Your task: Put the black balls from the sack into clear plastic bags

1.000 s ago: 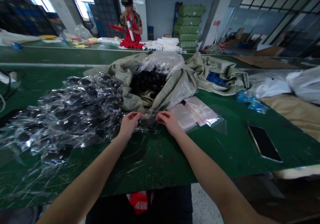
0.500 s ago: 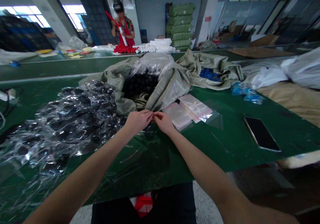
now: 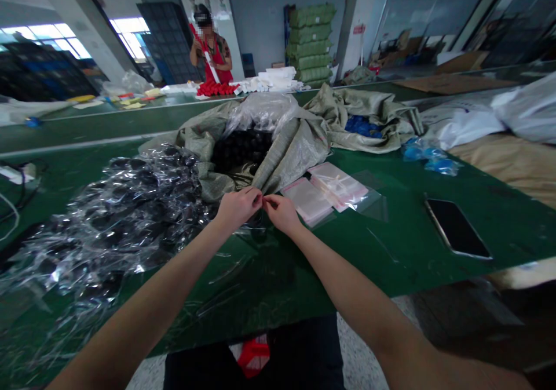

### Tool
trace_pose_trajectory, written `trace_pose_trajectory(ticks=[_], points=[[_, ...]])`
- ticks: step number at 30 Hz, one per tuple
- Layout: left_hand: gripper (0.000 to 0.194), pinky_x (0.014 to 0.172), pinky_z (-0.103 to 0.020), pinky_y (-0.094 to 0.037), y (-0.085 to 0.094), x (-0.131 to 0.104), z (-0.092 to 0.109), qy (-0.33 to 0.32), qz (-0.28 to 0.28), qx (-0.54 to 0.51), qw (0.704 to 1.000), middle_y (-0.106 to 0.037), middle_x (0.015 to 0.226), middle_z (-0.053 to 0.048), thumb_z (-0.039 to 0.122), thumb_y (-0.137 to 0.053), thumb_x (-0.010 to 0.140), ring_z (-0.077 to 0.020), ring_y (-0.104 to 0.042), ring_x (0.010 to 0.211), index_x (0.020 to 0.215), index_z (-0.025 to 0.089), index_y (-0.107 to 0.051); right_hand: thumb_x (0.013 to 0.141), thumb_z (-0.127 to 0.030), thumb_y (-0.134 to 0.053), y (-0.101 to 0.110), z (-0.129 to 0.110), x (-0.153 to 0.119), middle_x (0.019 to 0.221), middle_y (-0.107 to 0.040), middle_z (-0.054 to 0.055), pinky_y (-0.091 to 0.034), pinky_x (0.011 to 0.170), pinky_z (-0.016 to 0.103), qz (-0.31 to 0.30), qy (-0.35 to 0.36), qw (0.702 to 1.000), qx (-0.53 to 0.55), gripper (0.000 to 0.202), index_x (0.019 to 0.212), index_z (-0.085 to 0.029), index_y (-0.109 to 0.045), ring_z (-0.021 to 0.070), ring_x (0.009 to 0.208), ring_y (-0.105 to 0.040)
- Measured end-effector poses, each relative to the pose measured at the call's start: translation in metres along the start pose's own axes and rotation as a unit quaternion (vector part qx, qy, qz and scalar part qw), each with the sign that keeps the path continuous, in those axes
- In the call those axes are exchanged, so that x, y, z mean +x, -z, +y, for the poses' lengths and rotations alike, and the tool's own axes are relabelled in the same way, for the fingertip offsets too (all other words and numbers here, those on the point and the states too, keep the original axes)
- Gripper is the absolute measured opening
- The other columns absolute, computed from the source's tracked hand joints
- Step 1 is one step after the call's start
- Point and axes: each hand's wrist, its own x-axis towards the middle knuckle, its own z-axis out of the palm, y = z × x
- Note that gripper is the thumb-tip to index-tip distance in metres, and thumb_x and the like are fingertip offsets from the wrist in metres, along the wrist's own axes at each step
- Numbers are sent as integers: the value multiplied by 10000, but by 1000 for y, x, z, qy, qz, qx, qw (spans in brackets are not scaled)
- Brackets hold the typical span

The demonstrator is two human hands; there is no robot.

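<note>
My left hand (image 3: 238, 207) and my right hand (image 3: 281, 211) are close together over the green table (image 3: 278, 280), both with fingers pinched. What they hold is too small to make out; a dark item in clear film hangs just below them. Left of my left hand lies a heap of black items in clear wrappers (image 3: 130, 204). Behind my hands an open woven sack (image 3: 299, 146) shows black round items (image 3: 241, 146) inside. Stacks of clear plastic bags (image 3: 339, 187) lie to the right of my right hand.
A phone (image 3: 458, 228) lies at the right. Further back are a second sack (image 3: 369, 103) with blue items (image 3: 364, 126), and blue wrapped items (image 3: 430, 155). Cables (image 3: 17, 204) lie far left. Across the tables a person (image 3: 212, 54) in a red apron holds a red and white object.
My hands have shifted slightly left in view, and a small gap has opened between their fingertips. The person across the tables has moved the red and white object a little.
</note>
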Motion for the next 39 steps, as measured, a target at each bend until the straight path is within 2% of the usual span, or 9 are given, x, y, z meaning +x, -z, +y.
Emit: trace_pose_trajectory(ticks=[8, 10, 14, 16, 18, 21, 24, 27, 39], points=[[86, 679, -272, -435, -5, 11, -11, 197, 114, -212, 950, -661, 792, -52, 232, -547, 786, -174, -603, 736, 795, 179, -614, 837, -265, -540, -2, 0, -2, 852, -706, 22, -508, 808, 323, -7, -33, 998, 53, 105, 806, -228, -633, 183, 809, -655], [75, 650, -267, -449, 0, 16, -25, 306, 180, -361, 862, -638, 746, -36, 234, -522, 786, -156, -589, 691, 771, 180, -573, 859, -303, -519, -7, 6, -2, 858, -704, 19, -514, 825, 328, 6, -60, 992, 109, 101, 821, -235, -583, 175, 830, -663], [112, 616, -243, -486, 20, 12, -59, 410, 250, -656, 582, -607, 724, -17, 154, -428, 807, -109, -579, 663, 700, 185, -441, 875, -345, -484, -15, 17, 1, 846, -701, 6, -540, 794, 331, 12, -135, 962, 238, 97, 874, -249, -501, 156, 803, -684], [200, 512, -183, -424, 30, 1, -70, 407, 254, -697, 533, -472, 571, 30, 134, -421, 817, -59, -453, 517, 638, 191, -353, 861, -361, -504, -16, 19, 2, 850, -698, 3, -551, 744, 321, 12, -166, 951, 262, 114, 884, -249, -495, 154, 784, -688], [260, 382, -160, -264, 36, -13, -73, 411, 221, -698, 543, -293, 486, 67, 160, -463, 811, -42, -265, 410, 613, 198, -298, 846, -368, -529, -15, 18, 4, 847, -695, -1, -554, 689, 307, 14, -189, 944, 271, 131, 890, -247, -503, 150, 751, -688], [183, 341, -181, -118, 32, -35, -62, 415, 83, -656, 625, -259, 475, 97, 275, -598, 768, -38, -186, 370, 682, 190, -460, 841, -350, -543, -13, 16, 4, 821, -687, -9, -553, 619, 293, 11, -213, 932, 293, 124, 890, -241, -510, 143, 681, -686], [302, 387, -176, -258, 17, -50, -43, 361, -37, -544, 756, -506, 548, 63, 384, -739, 674, -48, -384, 424, 872, 172, -656, 846, -326, -551, -12, 14, 4, 827, -692, -5, -556, 586, 291, 3, -220, 929, 298, 114, 900, -231, -519, 142, 650, -689], [344, 590, -221, -448, 1, -57, -32, 301, -45, -465, 832, -700, 743, -19, 431, -760, 650, -126, -593, 640, 870, 168, -734, 859, -320, -555, -10, 12, 3, 837, -706, 8, -561, 576, 285, -19, -223, 930, 291, 116, 914, -223, -521, 147, 656, -699], [298, 762, -281, -490, -17, -67, -41, 312, -49, -477, 820, -748, 821, -56, 422, -693, 732, -179, -659, 768, 832, 147, -750, 735, -241, -748, 0, 18, 6, 878, -741, 62, -589, 818, 360, -93, -255, 927, 258, 222, 923, -168, -656, 181, 831, -712]])
